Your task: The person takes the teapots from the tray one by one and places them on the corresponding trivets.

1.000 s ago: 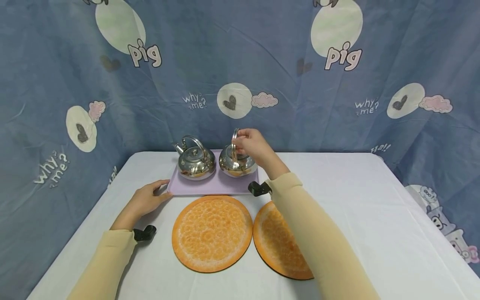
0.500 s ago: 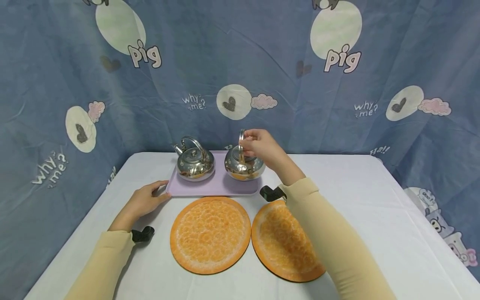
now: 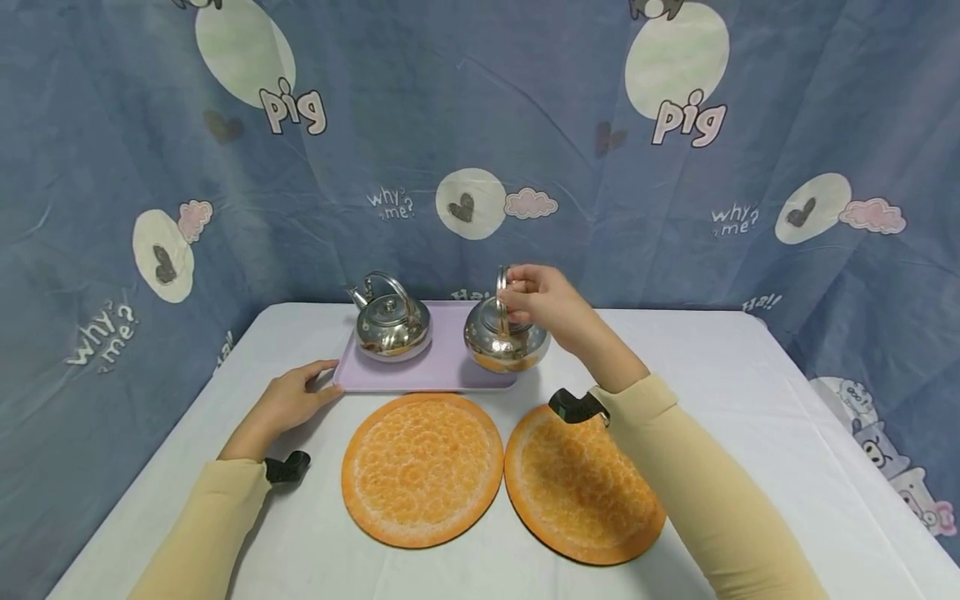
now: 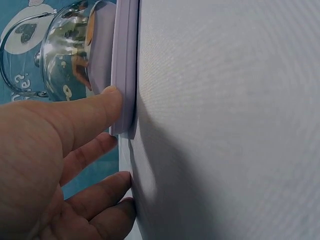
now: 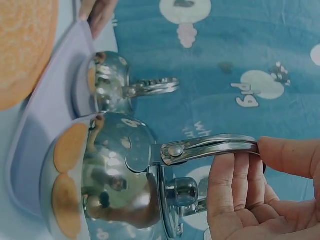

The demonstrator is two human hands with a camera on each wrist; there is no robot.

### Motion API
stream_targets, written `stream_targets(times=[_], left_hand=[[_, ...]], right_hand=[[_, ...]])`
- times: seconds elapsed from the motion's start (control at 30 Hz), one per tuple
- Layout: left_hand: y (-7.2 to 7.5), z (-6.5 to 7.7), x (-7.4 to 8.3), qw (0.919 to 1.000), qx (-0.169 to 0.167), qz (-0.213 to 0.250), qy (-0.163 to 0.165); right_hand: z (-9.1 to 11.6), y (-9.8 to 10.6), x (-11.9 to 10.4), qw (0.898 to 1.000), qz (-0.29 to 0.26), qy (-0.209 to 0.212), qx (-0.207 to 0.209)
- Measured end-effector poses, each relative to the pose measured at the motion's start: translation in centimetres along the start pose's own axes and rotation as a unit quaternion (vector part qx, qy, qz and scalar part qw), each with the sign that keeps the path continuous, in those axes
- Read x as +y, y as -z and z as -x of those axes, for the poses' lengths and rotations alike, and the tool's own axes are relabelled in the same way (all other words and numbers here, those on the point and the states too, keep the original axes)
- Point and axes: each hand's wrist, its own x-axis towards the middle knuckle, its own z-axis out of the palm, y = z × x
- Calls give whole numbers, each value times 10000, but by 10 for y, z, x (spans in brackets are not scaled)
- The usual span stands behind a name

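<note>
The right hand (image 3: 555, 307) pinches the teakettle handle (image 5: 215, 144) at the lilac tray (image 3: 450, 367)'s three o'clock; the left hand (image 3: 295, 396), fingers (image 4: 102, 195) spread, touches it at eight.

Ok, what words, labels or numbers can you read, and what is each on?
"pig", twice, on the blue backdrop.
"why me?", three times, on the backdrop.
"Ha!!", right side of the backdrop.
"Ha", partly hidden, on the backdrop behind the right kettle.
Lettering at the backdrop's far left: too slanted to read.
Left kettle, tray, round mats: nothing readable.
</note>
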Motion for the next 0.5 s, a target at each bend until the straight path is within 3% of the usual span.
stream_targets(times=[0.5], left_hand=[[-1,-1,-3,10000,26,3,-74]], right_hand=[[36,25,10,9992,391,60,-63]])
